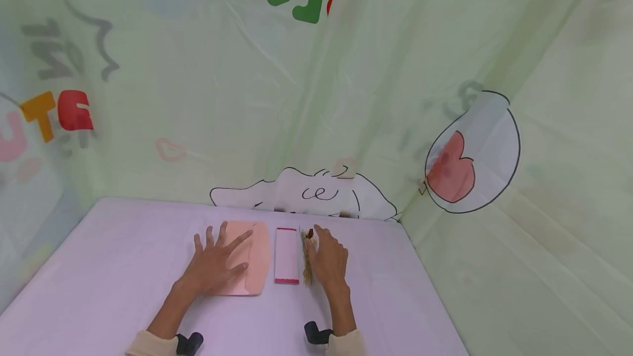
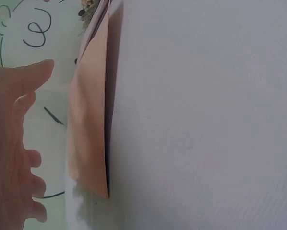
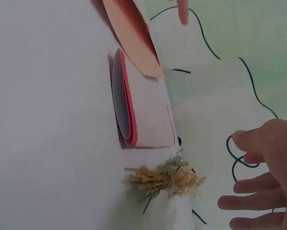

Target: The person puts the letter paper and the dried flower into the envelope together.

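Note:
Fingers spread, my left hand [image 1: 210, 265] hovers over a salmon-pink envelope [image 1: 257, 260] and hides part of it in the head view. The left wrist view shows that hand apart from the envelope [image 2: 88, 115], with nothing in its grasp. A folded sheet of pale pink paper [image 1: 287, 256] with red edges lies to the envelope's right. Beyond it rests a small bunch of dried flowers [image 3: 165, 179] with tan stems. My right hand [image 1: 329, 257] is above and beside the bunch, fingers extended and apart from it in the right wrist view.
The table [image 1: 386, 301] has a pale lilac cover. A light green printed cloth [image 1: 198, 98] hangs along its far side, and another pale cloth wall [image 1: 544, 268] stands at the right. Dark wrist devices [image 1: 316, 334] show at both cuffs.

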### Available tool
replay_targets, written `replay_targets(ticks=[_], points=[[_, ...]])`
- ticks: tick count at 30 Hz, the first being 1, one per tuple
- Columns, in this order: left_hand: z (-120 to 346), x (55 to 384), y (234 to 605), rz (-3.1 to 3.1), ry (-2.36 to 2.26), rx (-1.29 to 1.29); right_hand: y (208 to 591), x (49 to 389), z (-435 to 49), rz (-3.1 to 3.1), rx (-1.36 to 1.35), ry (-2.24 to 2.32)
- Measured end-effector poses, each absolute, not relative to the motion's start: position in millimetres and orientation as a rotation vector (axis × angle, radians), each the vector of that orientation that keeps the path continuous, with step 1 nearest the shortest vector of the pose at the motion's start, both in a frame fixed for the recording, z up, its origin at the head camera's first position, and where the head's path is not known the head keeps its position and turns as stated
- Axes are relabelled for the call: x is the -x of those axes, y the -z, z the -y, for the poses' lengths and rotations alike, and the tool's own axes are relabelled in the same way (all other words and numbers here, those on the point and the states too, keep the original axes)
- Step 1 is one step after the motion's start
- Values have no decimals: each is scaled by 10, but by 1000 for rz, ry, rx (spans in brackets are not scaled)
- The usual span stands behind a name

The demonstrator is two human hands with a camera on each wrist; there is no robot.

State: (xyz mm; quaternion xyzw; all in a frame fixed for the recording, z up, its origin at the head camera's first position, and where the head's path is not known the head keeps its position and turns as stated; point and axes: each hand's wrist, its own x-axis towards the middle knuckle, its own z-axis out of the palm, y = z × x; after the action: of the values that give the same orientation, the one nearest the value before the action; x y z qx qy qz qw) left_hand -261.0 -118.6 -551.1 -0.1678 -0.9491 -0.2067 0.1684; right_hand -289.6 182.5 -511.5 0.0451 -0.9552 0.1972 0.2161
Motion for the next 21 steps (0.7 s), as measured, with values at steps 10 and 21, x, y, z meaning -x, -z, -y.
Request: replay_targets(ticks=[10, 21], points=[[1029, 2632, 5593, 2793, 702, 482, 5210, 2917, -1481, 2588, 14, -616], [1022, 2607, 5643, 2880, 802, 486, 5484, 2886, -1276, 2717, 146, -634]])
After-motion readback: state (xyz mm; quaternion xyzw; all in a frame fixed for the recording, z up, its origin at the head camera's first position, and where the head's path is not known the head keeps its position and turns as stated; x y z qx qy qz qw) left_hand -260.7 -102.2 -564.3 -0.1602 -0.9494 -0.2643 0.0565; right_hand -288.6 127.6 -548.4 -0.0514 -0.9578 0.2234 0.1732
